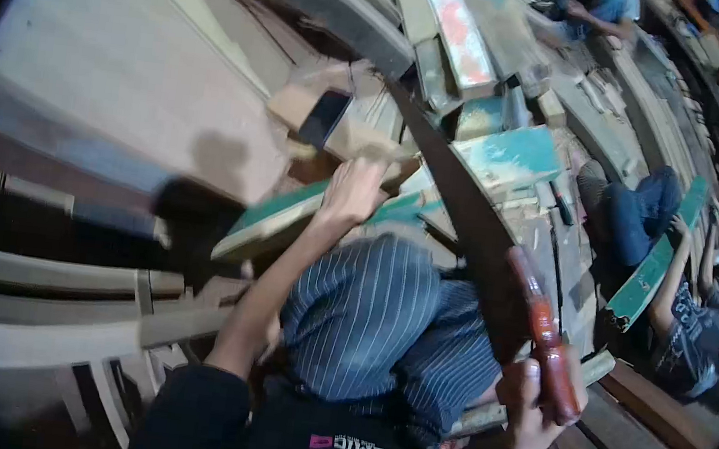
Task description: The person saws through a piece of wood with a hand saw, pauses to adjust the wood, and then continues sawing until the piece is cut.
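My right hand (537, 413), at the lower right, is closed round the reddish-brown handle of a handsaw (461, 192). The long dark blade runs up and left from the handle, in front of my striped trousers. Near the middle, my left hand (354, 193) rests on a green-painted wooden board (276, 219), its fingers blurred and partly bent over the edge. Just above that hand lies a dark phone (325, 118) on a pale wood block (293, 103). Another green-painted piece (514, 156) lies behind the blade.
Stacked planks (340, 9) and a white-and-red painted block (459, 32) lie ahead. A large flat board (120, 64) fills the upper left. At the right, another person (697, 338) holds a long green board (662, 250). Part of a further person (592, 12) shows at the top.
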Demonstrator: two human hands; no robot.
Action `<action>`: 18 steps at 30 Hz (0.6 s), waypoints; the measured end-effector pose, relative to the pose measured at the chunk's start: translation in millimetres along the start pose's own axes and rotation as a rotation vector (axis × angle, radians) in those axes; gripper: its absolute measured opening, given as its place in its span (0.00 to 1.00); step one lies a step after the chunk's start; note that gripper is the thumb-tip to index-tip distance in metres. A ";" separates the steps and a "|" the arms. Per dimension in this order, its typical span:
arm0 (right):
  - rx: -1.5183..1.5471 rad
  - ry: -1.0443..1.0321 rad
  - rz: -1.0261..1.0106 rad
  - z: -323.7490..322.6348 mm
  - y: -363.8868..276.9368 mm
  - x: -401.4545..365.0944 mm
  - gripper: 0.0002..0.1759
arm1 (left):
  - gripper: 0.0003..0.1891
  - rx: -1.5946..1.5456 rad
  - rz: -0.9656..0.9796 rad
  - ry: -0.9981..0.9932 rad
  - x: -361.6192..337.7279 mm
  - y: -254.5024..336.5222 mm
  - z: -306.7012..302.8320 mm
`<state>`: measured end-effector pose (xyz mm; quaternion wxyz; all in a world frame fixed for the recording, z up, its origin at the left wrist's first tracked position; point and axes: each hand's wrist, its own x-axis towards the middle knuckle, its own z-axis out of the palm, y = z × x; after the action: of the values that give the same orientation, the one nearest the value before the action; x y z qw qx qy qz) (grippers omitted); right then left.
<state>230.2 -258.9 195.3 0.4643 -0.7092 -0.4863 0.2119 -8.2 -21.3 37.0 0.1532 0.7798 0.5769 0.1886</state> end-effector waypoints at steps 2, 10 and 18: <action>-0.081 -0.015 -0.087 -17.3 18.2 -4.8 0.17 | 0.15 0.056 0.010 -0.016 -2.7 -0.1 1.0; -0.295 0.037 -0.206 -36.5 37.2 -1.1 0.26 | 0.19 0.069 -0.046 -0.070 4.9 9.4 -9.3; -0.174 0.018 -0.070 2.6 28.9 -11.2 0.17 | 0.15 0.096 -0.037 -0.019 5.8 6.0 0.0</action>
<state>237.6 -270.4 167.4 0.4126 -0.7314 -0.5230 0.1461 -1.7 -17.5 40.3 0.1243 0.7773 0.5981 0.1504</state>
